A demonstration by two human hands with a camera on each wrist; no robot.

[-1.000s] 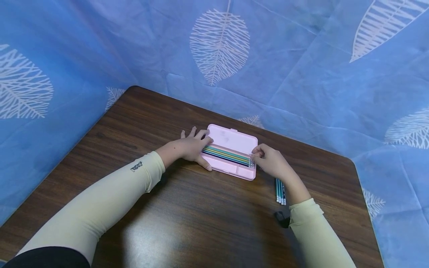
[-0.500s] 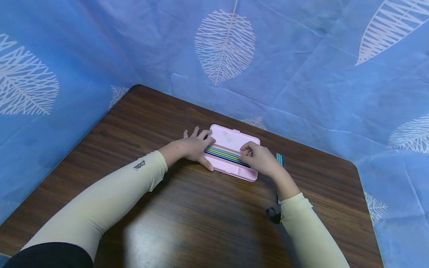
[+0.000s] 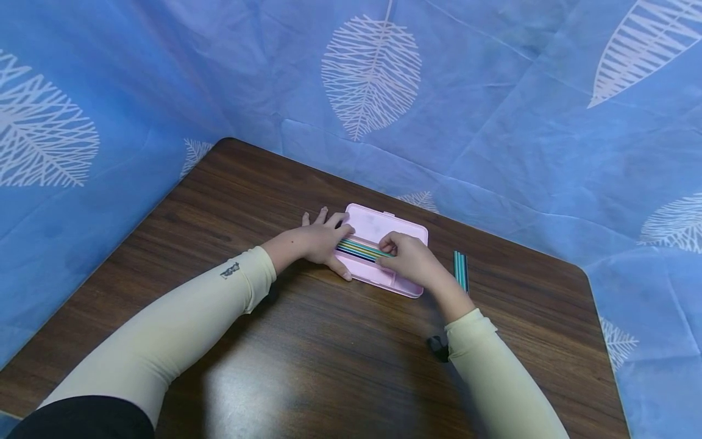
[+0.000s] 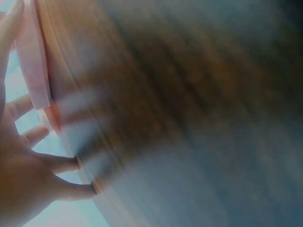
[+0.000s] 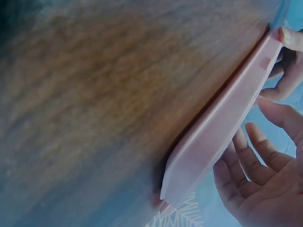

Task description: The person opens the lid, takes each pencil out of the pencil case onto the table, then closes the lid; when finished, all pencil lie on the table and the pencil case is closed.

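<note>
A pink pencil case (image 3: 378,222) lies with its lid folded back, holding a row of green, yellow and dark pencils (image 3: 356,249). Over its left end my left hand (image 3: 318,241) rests with the fingers spread, the thumb along the front edge. My right hand (image 3: 412,261) is above the right part of the row, its thumb and bent fingers at the pencils; it hides their right ends. In the right wrist view, the right thumb (image 5: 281,113) stands apart from the loosely bent fingers behind the case wall (image 5: 222,120), and no pencil shows between them.
More green and dark pencils (image 3: 460,271) lie on the brown table (image 3: 307,353) right of the case, partly covered by the right forearm. A small black object (image 3: 437,347) is beside the right sleeve. Blue leaf-patterned cloth (image 3: 263,67) hangs behind the table.
My right hand has slid left along the row, from the pencils' eraser ends towards their middle, uncovering more of the loose pencils. My left hand has stayed on the case.
</note>
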